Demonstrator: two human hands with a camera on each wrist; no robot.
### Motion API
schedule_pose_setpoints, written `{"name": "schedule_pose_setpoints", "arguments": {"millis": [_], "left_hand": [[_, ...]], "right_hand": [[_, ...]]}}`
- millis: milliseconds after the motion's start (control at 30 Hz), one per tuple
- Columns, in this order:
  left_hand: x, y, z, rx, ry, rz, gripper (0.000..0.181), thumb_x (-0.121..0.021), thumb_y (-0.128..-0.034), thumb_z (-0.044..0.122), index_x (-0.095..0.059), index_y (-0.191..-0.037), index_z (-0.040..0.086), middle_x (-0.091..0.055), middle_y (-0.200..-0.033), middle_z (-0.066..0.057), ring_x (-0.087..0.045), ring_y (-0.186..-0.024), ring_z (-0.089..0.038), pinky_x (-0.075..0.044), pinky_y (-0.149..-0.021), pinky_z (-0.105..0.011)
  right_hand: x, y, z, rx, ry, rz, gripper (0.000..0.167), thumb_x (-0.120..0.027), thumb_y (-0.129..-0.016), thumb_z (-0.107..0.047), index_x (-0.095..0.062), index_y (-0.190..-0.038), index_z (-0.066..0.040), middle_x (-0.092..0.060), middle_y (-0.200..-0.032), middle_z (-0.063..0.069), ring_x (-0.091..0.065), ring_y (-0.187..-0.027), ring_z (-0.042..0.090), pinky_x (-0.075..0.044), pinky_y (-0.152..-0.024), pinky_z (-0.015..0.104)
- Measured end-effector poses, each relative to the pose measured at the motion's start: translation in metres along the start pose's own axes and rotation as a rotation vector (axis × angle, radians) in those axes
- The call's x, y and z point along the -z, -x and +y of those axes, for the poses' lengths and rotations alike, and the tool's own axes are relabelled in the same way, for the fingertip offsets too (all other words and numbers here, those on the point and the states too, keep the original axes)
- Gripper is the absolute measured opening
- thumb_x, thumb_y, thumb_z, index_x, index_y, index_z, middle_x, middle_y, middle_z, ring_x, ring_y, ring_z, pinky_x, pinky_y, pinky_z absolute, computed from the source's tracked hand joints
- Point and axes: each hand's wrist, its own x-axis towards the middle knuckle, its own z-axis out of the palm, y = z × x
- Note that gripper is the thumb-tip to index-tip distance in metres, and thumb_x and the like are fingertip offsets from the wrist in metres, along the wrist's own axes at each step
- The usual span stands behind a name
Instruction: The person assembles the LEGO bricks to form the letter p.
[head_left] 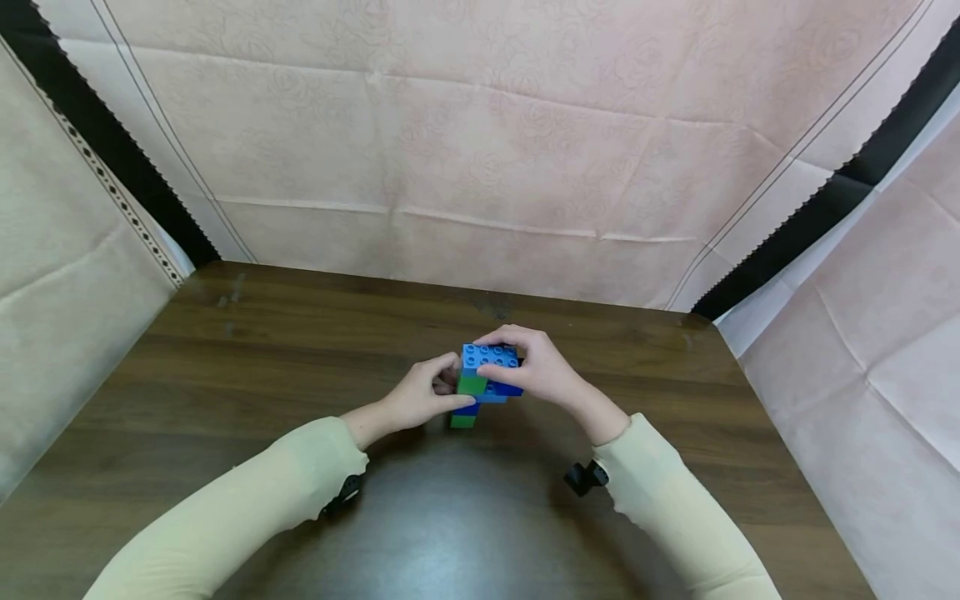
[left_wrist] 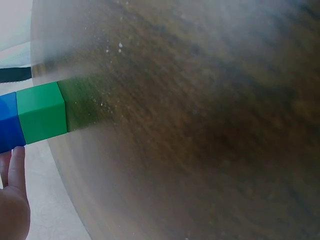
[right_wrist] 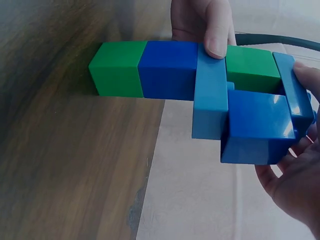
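A tower of toy building blocks stands upright on the brown table, between both hands. From the bottom it has a green block [right_wrist: 117,70], a dark blue block [right_wrist: 169,70] and a wide light blue brick [right_wrist: 210,100]. Above that, another green block [right_wrist: 255,69] and a second dark blue block [right_wrist: 260,120] sit side by side under a studded light blue top brick [head_left: 490,357]. My left hand [head_left: 416,392] grips the tower from the left, its thumb on the middle light blue brick. My right hand [head_left: 543,367] holds the top brick between thumb and fingers.
The wood-grain table [head_left: 300,350] reaches back to a pale patterned cloth [head_left: 450,167]. Similar cloth hangs at both sides, with dark bands at the corners. Black wrist cameras [head_left: 587,478] sit at the sleeves.
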Motion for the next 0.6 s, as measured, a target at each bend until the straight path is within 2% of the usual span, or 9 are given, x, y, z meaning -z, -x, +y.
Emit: {"name": "schedule_pose_setpoints", "arguments": {"millis": [267,500,600], "left_hand": [[0.0002,0.0008,0.0003,0.006,0.004,-0.004,0.027,-0.068,-0.0861,0.024,-0.050,-0.102,0.011,-0.063,-0.102,-0.008,-0.061,-0.092,-0.018,-0.054,-0.086,-0.036],[0.0009,0.0014,0.0008,0.011,0.012,-0.008,0.028,-0.068,-0.0861,0.024,-0.050,-0.103,0.011,-0.062,-0.103,-0.008,-0.061,-0.093,-0.018,-0.054,-0.087,-0.037],[0.0017,0.0020,0.0060,0.015,0.017,-0.010,0.027,-0.067,-0.0866,0.022,-0.050,-0.104,0.010,-0.062,-0.104,-0.010,-0.061,-0.094,-0.019,-0.053,-0.087,-0.038]], "right_hand": [[0.0000,-0.0014,-0.0040,0.026,0.033,-0.008,0.031,-0.070,-0.084,-0.018,-0.064,-0.113,-0.009,-0.063,-0.103,0.005,-0.054,-0.087,0.016,-0.051,-0.073,0.028],[0.0008,-0.0028,-0.0053,0.018,0.069,-0.017,0.032,-0.071,-0.083,-0.020,-0.065,-0.112,-0.010,-0.063,-0.103,0.005,-0.055,-0.088,0.017,-0.051,-0.075,0.028],[0.0013,-0.0020,-0.0037,0.013,0.063,-0.013,0.033,-0.071,-0.083,-0.020,-0.064,-0.114,-0.010,-0.064,-0.104,0.006,-0.055,-0.088,0.017,-0.051,-0.074,0.028]]}}
